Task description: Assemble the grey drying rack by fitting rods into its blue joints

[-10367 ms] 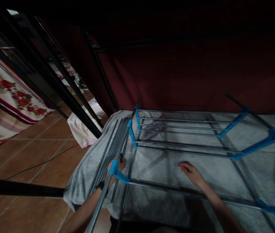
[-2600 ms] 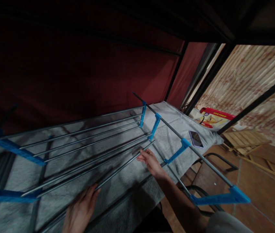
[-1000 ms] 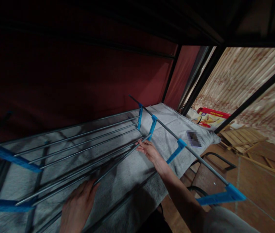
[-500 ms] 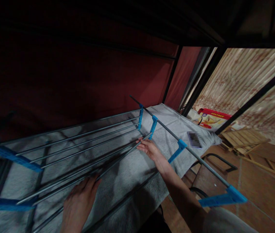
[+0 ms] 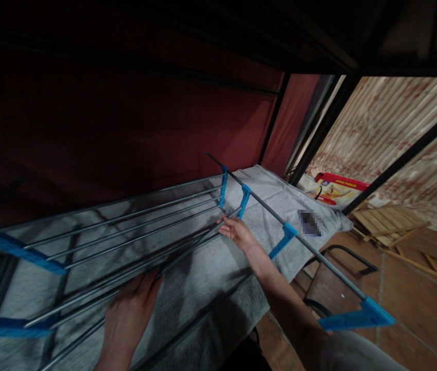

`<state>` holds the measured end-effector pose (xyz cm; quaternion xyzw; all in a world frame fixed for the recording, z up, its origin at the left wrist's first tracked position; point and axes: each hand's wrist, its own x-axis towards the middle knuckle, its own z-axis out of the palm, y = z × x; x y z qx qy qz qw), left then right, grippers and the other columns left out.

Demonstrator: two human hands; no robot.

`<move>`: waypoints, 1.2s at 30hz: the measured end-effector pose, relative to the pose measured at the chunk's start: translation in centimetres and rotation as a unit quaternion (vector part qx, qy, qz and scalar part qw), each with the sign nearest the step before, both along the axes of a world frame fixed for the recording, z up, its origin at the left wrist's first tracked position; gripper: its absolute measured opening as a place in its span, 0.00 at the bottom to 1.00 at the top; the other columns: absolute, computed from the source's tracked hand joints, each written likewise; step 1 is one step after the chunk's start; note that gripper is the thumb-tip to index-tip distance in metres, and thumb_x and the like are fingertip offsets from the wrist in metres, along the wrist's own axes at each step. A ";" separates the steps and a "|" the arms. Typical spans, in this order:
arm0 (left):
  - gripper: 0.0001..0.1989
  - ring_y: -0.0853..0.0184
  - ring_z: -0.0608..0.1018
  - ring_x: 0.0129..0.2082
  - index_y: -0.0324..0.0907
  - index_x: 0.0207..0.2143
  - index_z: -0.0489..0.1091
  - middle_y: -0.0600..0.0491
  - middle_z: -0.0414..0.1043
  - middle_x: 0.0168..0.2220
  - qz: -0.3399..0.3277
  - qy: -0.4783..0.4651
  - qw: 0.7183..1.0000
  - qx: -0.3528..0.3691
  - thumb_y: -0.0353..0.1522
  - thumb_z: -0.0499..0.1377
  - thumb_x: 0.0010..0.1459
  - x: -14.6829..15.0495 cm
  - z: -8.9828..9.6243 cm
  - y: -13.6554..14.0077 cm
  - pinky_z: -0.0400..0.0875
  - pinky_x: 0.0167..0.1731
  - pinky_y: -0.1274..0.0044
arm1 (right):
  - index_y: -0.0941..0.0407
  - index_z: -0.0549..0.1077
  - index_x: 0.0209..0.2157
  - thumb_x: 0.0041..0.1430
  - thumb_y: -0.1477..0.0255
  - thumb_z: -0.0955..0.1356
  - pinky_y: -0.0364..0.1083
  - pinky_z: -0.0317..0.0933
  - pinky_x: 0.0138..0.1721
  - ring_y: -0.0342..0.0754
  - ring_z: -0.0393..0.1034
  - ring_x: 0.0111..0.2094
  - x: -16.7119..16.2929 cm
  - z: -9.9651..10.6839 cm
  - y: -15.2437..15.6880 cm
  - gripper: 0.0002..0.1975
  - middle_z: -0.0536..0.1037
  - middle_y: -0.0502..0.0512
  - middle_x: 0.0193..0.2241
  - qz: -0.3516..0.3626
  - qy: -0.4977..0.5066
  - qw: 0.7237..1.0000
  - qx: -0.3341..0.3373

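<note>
A rack of grey metal rods and blue plastic brackets lies across a grey cloth. My right hand pinches one thin metal rod near its far end. That end meets a blue bracket just beyond my fingers. Lower left, my left hand is closed round the same rod, its palm turned down and its fingertips partly hidden. Between the far brackets and the left-hand blue bracket run several parallel rods. A long crossbar carries the brackets on the right.
A blue end piece juts past the surface edge at the lower right. Beyond stand a dark-framed chair, a red and yellow box and wooden slats. Dark metal posts and a red panel enclose the back.
Both hands have shifted very slightly, keeping hold of the rod. My left hand sits a little further right, and the rack has barely moved.
</note>
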<state>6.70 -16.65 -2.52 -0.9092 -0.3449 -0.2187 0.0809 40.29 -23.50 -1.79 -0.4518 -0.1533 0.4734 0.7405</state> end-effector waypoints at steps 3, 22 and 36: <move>0.21 0.59 0.81 0.33 0.41 0.49 0.78 0.47 0.82 0.41 -0.004 0.005 1.000 0.002 0.40 0.48 0.72 0.0 -0.1 0.5 0.71 0.31 0.72 | 0.56 0.78 0.35 0.52 0.67 0.77 0.44 0.71 0.38 0.42 0.75 0.29 0.1 0.2 0.0 0.11 0.83 0.54 0.35 0.000 -0.002 1.000 -0.006; 0.17 0.57 0.79 0.33 0.40 0.48 0.76 0.47 0.81 0.39 -0.023 -0.012 0.998 0.064 0.36 0.50 0.71 1.0 2.3 1.9 0.67 0.33 0.70 | 0.54 0.74 0.36 0.51 0.69 0.75 0.46 0.72 0.36 0.46 0.76 0.31 0.9 -0.7 -1.4 0.10 0.82 0.54 0.34 -0.061 -0.057 0.996 -0.031; 0.12 0.58 0.79 0.38 0.41 0.46 0.76 0.47 0.78 0.38 0.023 -0.007 0.999 -0.026 0.33 0.54 0.70 2.0 4.0 0.4 0.68 0.40 0.68 | 0.49 0.67 0.62 0.51 0.62 0.69 0.58 0.55 0.65 0.57 0.60 0.66 5.5 -4.0 -2.6 0.35 0.65 0.59 0.67 -0.216 -0.354 0.903 -0.113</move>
